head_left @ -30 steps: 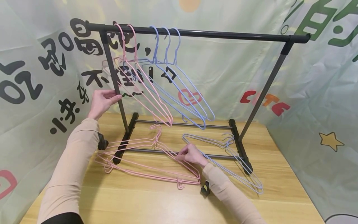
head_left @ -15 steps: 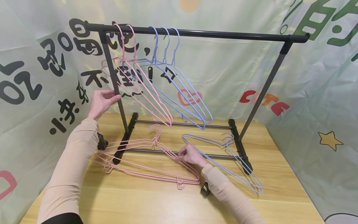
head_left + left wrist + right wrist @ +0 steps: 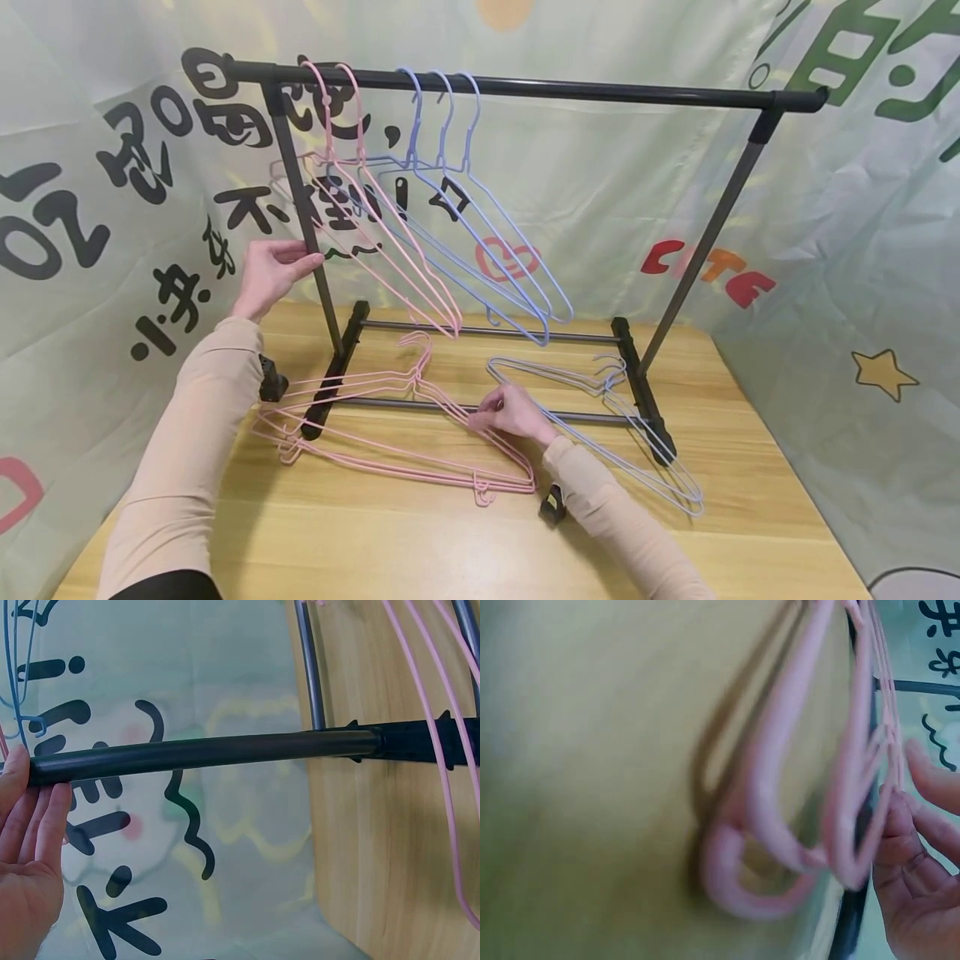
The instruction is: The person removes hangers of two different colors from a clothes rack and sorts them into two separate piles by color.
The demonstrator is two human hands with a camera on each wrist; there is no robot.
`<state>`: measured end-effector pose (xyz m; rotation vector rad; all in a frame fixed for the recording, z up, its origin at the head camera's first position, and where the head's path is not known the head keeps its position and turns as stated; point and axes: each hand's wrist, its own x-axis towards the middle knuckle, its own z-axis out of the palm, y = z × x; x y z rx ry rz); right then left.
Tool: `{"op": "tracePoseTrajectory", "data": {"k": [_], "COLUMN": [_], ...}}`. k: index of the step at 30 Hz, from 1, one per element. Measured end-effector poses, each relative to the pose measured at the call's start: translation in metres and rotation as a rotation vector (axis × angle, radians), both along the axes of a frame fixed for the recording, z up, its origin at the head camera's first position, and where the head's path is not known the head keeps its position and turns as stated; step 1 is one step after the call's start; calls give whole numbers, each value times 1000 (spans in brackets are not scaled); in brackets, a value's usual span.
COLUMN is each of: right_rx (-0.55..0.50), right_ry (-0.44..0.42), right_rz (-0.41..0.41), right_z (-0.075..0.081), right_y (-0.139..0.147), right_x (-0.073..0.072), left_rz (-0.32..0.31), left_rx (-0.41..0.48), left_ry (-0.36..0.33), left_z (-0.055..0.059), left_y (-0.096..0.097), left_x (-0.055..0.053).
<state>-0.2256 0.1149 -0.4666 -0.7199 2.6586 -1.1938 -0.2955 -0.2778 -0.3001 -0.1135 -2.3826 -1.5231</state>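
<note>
In the head view, a black clothes rack [image 3: 600, 90] stood on a wooden table [image 3: 420, 542] before a printed cloth [image 3: 600, 217]. The person's left hand [image 3: 268, 275] pinched the rack's left post [image 3: 327, 304], thumb in front and fingers passing behind. Up on the top bar hung two pink hangers [image 3: 361, 154] near the left end, with three blue hangers [image 3: 412, 154] just beside them, all well apart from the bar's right end. Below, an overlapping pile of pink hangers [image 3: 415, 379] lay on the table, partly across the rack's left foot [image 3: 330, 392]. The right hand [image 3: 513, 412], its fingers curled, held the right side of that pile. Near it, more blue hangers [image 3: 609, 392] lay by the rack's right foot. In the left wrist view the left hand was plainer — thumb on one side of the post, the fingers drawn together on the other — and pink wires crossed over by the foot. In the right wrist view, pink loops loomed blurred and close over the table, while the right hand's bent fingers met the pink wires at the edge; whether the thumb touched them too, I could not tell.
</note>
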Motion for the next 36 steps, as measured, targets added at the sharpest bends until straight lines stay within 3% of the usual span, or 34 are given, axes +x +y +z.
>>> {"op": "tracePoseTrajectory", "data": {"k": [4,7,10,12,15,19,23,28,36], "right_rx": [-145,-327,-449,-492,-516,-490,-426,-421,-389], "right_ry": [-38,-66,-55,-34,-14,-22,-66,-116,-99], "right_rz": [-41,-124,-186,-166,-73,14,6,20,53], "right_z": [27,68,120,154,200,241,256,258,259], "right_y": [21,45,66,73,73,63,53,49,46], "right_x": [-6,-16,-27,-31,-34,-35,-37,-42,-44], "left_rz": [-2,0,2,4,8,4,3,6,-14], "left_rx": [2,-2,-7,-19,-34,-33,-36,-36,-3], "left_ry": [-4,4,12,17,21,19,14,-13,-14], "left_z": [1,1,1,1,2,1,1,-2,-2], "left_y": [0,0,-1,-2,-4,-6,-6,-5,-3], "left_x": [0,0,0,1,1,1,1,0,-2]}}
